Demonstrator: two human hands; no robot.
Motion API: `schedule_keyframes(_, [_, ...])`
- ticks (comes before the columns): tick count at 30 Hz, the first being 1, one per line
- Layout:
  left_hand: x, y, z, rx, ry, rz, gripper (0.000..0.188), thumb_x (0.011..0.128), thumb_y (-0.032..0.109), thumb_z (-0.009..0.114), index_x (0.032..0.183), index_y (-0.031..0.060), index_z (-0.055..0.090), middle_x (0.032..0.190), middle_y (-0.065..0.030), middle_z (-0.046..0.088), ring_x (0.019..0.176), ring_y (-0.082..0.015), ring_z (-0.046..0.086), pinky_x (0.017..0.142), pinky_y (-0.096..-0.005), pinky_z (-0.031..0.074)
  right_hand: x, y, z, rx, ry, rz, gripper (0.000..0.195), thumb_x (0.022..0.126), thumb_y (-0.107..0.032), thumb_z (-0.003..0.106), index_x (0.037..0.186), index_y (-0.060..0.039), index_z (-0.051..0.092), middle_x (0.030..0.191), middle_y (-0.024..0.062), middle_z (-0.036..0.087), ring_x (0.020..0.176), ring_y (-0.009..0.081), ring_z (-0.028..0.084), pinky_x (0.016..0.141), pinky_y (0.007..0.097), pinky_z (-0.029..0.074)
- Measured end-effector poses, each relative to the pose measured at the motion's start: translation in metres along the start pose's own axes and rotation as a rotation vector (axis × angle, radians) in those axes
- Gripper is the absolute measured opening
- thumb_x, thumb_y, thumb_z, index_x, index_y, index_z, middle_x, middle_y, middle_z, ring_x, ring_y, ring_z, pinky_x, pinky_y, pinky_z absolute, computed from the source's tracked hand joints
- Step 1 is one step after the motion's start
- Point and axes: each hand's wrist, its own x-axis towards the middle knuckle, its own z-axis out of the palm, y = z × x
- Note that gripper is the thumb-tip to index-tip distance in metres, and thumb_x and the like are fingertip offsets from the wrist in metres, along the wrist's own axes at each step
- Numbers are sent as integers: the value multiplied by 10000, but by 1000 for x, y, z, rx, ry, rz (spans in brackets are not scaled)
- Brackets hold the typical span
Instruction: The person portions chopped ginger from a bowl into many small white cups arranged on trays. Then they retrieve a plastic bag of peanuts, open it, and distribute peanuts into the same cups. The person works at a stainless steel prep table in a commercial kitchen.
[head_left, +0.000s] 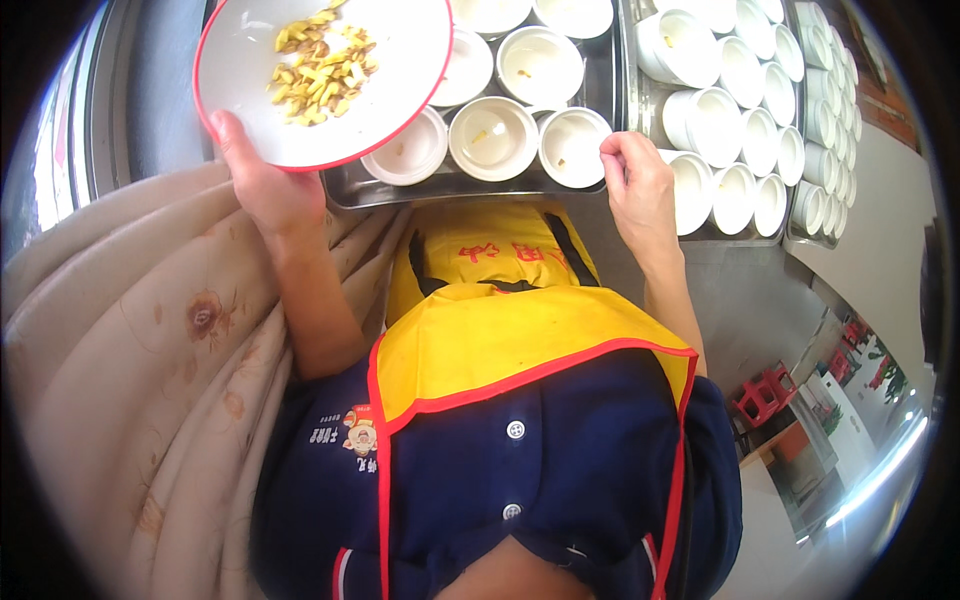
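My left hand (274, 184) grips a white plate (236, 67) by its red rim, thumb on top. Small cut yellow-brown pieces (322, 79), which look like chopped ginger, lie heaped on it. The plate hangs over the left part of a metal tray (450, 196) that holds white ceramic cups. My right hand (641, 184) is beside the front right cup (575, 169), thumb and fingertips pinched together; whether a piece is between them is hidden. That cup and the front middle cup (493, 161) each show a small piece inside.
To the right stands a second tray (739, 241) full of white cups, several with pieces visible. Beyond it is a third tray (814, 238) of cups. A floral curtain (172, 352) drapes close along my left side. Red stools (765, 394) stand farther off at lower right.
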Motion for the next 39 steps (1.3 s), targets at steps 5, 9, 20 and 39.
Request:
schedule_keyframes(5, [2, -3, 14, -110, -19, -78, 522, 1032, 372, 334, 1411, 13, 332, 1372, -153, 475, 1248, -286, 486, 1035, -411, 409, -5, -13, -31, 88, 82, 97, 88, 824, 57, 591, 893, 3, 589, 814, 121, 590, 694, 233, 573, 635, 317, 459])
schedule_keyframes(9, [0, -12, 25, -164, -145, -212, 561, 1026, 380, 373, 1410, -26, 318, 1401, -161, 452, 1255, -284, 484, 1047, -406, 398, -12, -25, -40, 201, 119, 163, 78, 851, 8, 627, 925, -4, 607, 794, 83, 598, 654, 158, 544, 590, 273, 437])
schedule_keyframes(20, [-72, -48, 72, 85, -732, -655, 560, 1020, 329, 413, 1464, 17, 276, 1408, -141, 438, 1266, -224, 466, 1055, -362, 375, -52, -9, -60, 642, 168, 480, 353, 965, -159, 512, 1250, 47, 541, 960, 57, 644, 831, 81, 547, 735, 242, 456])
schedule_keyframes(39, [-281, -116, 182, 445, -1640, -568, 522, 1001, 369, 473, 1344, -22, 442, 1229, -159, 553, 1007, -226, 596, 847, -327, 502, -320, 96, -136, 1010, 1038, 852, 445, 983, -273, 466, 1266, 70, 475, 1178, 192, 580, 1039, 296, 610, 872, 405, 517])
